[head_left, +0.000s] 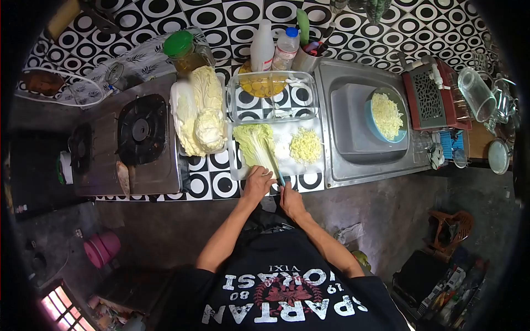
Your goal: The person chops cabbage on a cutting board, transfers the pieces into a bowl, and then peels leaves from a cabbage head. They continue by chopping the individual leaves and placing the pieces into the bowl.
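Note:
My right hand (291, 201) is closed round the light-blue handle of a knife (274, 157), whose blade lies along the right edge of a napa cabbage leaf (252, 142). With bent fingers, my left hand (258, 185) grips the near end of that leaf on a white cutting board (236, 171). Finely chopped cabbage (306, 147) forms a pile on the board, right of the blade. Whole napa cabbages (207, 113) fill a tray left of the board. A clear divided glass dish (316, 94) stands just behind the board.
At right, a blue bowl (369, 118) of chopped cabbage rests on an upturned grey basin (348, 140) in the steel sink (331, 176). A gas stove (105, 138) is at left. Bottles (262, 49) and a utensil holder (310, 57) line the back. A red dish rack (417, 124) stands far right.

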### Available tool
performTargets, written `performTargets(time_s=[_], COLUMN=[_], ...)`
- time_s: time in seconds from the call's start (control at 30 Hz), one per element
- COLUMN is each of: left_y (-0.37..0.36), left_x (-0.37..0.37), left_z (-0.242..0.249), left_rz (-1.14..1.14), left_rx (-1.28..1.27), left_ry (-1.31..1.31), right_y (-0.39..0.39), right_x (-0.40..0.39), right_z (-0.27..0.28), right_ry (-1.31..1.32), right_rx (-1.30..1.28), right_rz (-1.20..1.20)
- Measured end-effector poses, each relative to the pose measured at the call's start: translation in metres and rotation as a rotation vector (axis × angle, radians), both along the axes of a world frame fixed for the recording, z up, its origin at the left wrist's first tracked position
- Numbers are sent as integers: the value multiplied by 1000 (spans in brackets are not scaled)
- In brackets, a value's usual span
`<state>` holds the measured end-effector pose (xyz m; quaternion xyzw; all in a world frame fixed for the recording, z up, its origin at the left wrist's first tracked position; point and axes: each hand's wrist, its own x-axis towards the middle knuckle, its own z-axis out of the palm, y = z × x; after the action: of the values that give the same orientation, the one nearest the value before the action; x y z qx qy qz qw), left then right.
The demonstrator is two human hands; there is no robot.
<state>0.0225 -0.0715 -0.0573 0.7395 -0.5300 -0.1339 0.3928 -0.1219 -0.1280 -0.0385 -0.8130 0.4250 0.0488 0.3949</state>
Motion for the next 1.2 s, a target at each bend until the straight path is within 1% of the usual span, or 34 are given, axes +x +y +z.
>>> performTargets(time_s=[0.17, 0.23, 0.4, 0.47, 0.57, 0.7, 0.73, 0.83, 0.87, 0.9, 0.97, 1.03, 1.1, 1.2], left_y=[2, 2, 2, 1, 1, 2, 2, 2, 3, 3, 0, 3, 5, 4], left_x=[-1, 1, -2, 0, -4, -4, -6, -3, -4, -5, -6, -6, -6, -7], left_z=[5, 5, 6, 6, 3, -2, -2, -1, 0, 0, -3, 1, 2, 0], left_rz=[-21, -52, -40, -34, 2, -6, -9, -22, -15, -4, 9, -2, 4, 0], left_rx=[21, 35, 74, 73, 33, 24, 20, 24, 35, 42, -1, -17, 4, -5], left_ry=[11, 3, 26, -2, 11, -1, -2, -12, -8, -5, -18, -21, -28, 7], right_y=[-10, -12, -16, -15, -10, -15, -17, -17, -16, -16, -15, -12, -7, -3], right_x=[22, 25, 22, 7, -10, 13, 21, 26, 20, 15, 7, 4, 3, 2], right_z=[-5, -9, 1, 0, 4, -4, -11, -16, -15, -10, 5, 16, 21, 18], right_ry=[28, -8, 2, 76, 61, 60, 0, -50, -113, -114, -27, -26, -57, 10], right_rx=[11, -26, -12, 22, -19, 18, -37, -11, -21, -29, 19, 24, -28, -35], right_rz=[-38, -15, -6, 8, 17, -20, -16, -47, -22, -22, -11, 3, -2, 19])
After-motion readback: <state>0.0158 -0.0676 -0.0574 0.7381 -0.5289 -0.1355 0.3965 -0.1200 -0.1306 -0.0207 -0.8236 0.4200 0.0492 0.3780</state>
